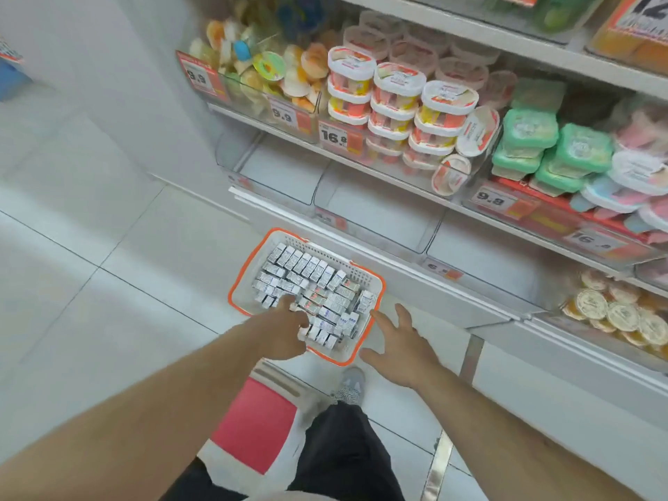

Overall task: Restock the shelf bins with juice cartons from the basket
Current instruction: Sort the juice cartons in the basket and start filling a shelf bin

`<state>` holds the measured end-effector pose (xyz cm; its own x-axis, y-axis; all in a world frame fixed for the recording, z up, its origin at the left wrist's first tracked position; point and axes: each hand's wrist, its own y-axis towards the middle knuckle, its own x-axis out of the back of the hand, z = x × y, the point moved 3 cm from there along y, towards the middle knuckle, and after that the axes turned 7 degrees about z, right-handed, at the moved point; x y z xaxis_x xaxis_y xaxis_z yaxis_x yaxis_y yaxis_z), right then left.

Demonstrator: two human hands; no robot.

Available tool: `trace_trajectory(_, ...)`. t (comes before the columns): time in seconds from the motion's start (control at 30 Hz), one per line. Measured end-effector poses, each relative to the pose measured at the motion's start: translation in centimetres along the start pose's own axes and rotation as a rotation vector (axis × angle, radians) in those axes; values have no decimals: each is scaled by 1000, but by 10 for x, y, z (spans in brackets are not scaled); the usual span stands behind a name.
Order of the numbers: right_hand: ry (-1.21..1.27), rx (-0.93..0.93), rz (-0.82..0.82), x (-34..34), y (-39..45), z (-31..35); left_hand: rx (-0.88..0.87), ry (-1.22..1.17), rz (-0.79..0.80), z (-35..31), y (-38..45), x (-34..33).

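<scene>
My left hand (285,325) reaches curled into the small silver-white juice cartons (311,294) in the orange-rimmed white plastic basket (365,280) at frame centre, right hand (401,341) spread empty beside; cartons look light, rigid, best pinched across flat sides.

White tiled floor (90,269) spreads left of the hands; white shelving (452,41) with orange price tags (339,137) rises beyond them.

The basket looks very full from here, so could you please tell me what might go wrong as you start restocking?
The cartons lie loosely piled in the basket, so a hasty grab by the left hand may knock some askew. The right hand hovers open at the rim and could tip it. The basket sits on the floor by your shoe, a trip hazard.
</scene>
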<state>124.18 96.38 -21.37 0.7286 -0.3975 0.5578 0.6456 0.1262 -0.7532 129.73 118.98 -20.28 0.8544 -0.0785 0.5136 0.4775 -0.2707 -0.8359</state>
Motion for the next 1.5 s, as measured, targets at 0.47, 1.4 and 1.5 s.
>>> trace_trajectory(0.47,220,-98,-390,38,186,61,-139,-110,-383,94,199,134)
trace_trajectory(1.4,42,-437,-1116,1,335,41,-495,173,-1048,163,336,149)
trace_trajectory(1.5,83,-437,-1139,-8,331,41,-512,234,-1076,165,332,130)
